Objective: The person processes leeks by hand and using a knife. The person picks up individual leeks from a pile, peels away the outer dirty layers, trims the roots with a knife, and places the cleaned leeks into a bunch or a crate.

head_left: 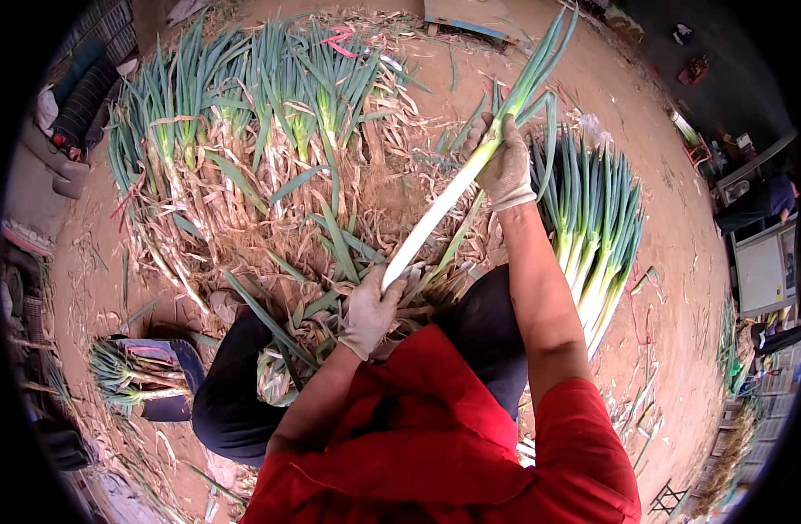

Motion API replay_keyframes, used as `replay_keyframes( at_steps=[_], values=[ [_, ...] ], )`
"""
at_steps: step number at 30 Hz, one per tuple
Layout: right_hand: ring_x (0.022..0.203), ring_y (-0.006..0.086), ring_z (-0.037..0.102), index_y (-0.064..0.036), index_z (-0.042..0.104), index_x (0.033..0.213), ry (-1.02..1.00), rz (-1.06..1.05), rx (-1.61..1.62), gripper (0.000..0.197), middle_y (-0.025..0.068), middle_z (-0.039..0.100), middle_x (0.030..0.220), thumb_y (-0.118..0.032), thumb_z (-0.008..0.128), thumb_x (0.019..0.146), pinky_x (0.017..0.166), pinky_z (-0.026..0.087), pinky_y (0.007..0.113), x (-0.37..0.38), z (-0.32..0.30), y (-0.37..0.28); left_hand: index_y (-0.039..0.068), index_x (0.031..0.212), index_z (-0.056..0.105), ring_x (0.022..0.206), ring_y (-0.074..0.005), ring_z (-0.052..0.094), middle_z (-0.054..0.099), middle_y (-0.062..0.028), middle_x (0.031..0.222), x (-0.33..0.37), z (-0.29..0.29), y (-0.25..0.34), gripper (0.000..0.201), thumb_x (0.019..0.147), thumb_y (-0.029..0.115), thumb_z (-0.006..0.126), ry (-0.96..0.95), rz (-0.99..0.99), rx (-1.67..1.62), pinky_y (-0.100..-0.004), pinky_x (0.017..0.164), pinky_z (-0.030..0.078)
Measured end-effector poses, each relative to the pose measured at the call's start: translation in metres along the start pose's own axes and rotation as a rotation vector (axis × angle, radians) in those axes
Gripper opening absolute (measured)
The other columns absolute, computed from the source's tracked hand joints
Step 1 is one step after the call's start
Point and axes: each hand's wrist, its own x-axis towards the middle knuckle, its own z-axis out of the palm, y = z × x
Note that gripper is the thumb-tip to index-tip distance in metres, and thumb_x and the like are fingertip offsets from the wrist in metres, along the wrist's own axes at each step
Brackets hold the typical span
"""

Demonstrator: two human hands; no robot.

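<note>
A long green onion [446,203] slants across my lap, its white shank clean and its green leaves pointing up and away to the right. My left hand [371,313], in a pale work glove, closes round the lower white end. Higher up, where white turns to green, my gloved right hand [505,164] wraps the stalk. Just right of that forearm lies a bundle of clean green onions [592,231], partly hidden by the arm. Beyond my left hand spreads a wide row of untrimmed green onions [243,131] with dry, brown outer skins.
Stripped leaves and skins [330,249] litter the dirt floor [680,262] before my knees. A smaller pile of onions [134,374] rests by my left leg. At the far right, another person [771,196] is beside a pale cabinet [764,269]. A low board [474,19] stands at the far side.
</note>
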Motion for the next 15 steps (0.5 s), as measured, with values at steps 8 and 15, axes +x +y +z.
replay_keyframes(
  at_steps=[8,15],
  values=[
    [0.075,0.0235,0.056,-0.003,0.05,0.106,-0.094,0.003,0.027,0.029,0.0109,0.058,0.087,-0.031,0.044,0.099,0.068,0.048,0.037,-0.006,0.011,0.005,0.001,0.121,0.052,0.083,-0.0251,0.063,0.063,-0.0157,0.088,0.035,0.001,0.027,0.038,0.088,0.019,0.062,0.105,0.274,-0.005,-0.0342,0.073,0.049],
    [0.072,0.0222,0.057,-0.0038,0.052,0.104,-0.079,0.025,-0.012,0.025,0.0086,0.058,0.082,-0.027,0.05,0.096,0.068,0.048,0.037,-0.005,0.015,0.015,0.006,0.102,0.063,0.084,-0.0257,0.063,0.064,-0.0117,0.092,0.09,0.013,0.071,0.024,0.078,0.011,0.065,0.134,0.553,0.329,-0.0368,0.074,0.049]
  ],
)
